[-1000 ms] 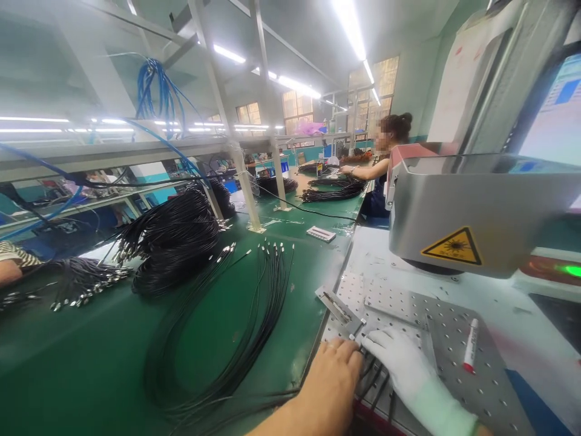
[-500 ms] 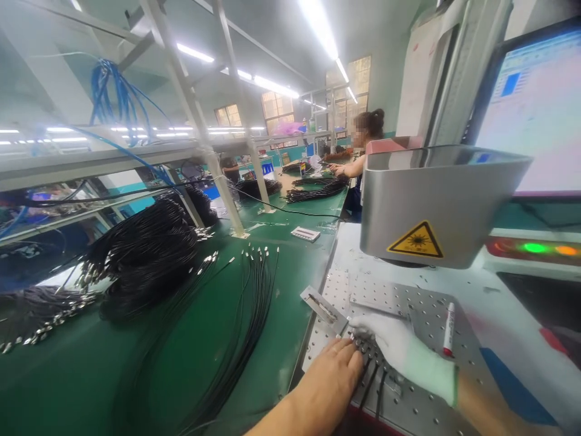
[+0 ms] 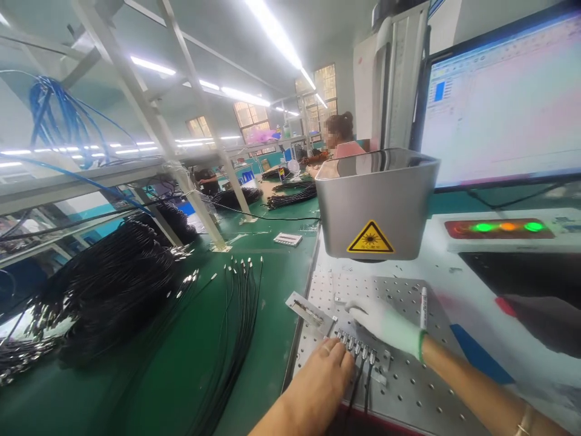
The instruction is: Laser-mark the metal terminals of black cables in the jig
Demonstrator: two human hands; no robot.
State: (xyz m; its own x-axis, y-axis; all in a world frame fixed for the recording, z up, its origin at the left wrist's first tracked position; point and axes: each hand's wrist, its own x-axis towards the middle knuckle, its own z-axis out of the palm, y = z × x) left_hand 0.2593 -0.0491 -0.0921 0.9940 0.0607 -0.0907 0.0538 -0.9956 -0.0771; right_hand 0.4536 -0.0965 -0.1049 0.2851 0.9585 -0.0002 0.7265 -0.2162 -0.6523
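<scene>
My bare left hand point(image 3: 323, 370) lies at the left end of a row of metal cable connectors point(image 3: 358, 348), its fingers together and bent down; what lies beneath them is hidden. Several connectors sit side by side in a fixture, and black cables point(image 3: 368, 384) run from them toward me. Above the row is my right hand point(image 3: 379, 321) in a white glove with a green cuff. Its fingers are curled, and a small metal end point(image 3: 339, 299) shows beside the fingertips; I cannot make out what it belongs to. Both hands are over a perforated metal plate point(image 3: 408, 369).
A grey laser head point(image 3: 372, 206) with a yellow warning sign hangs above the plate. A slotted metal block point(image 3: 311, 313) and a marker point(image 3: 423, 307) lie on it. Black cables point(image 3: 245, 321) and a large cable pile point(image 3: 122, 266) cover the green table. A co-worker point(image 3: 342, 136) sits beyond.
The view has swung right. My right hand has moved up and away from the connectors, leaving more of their row visible. My left hand stays at its left end.
</scene>
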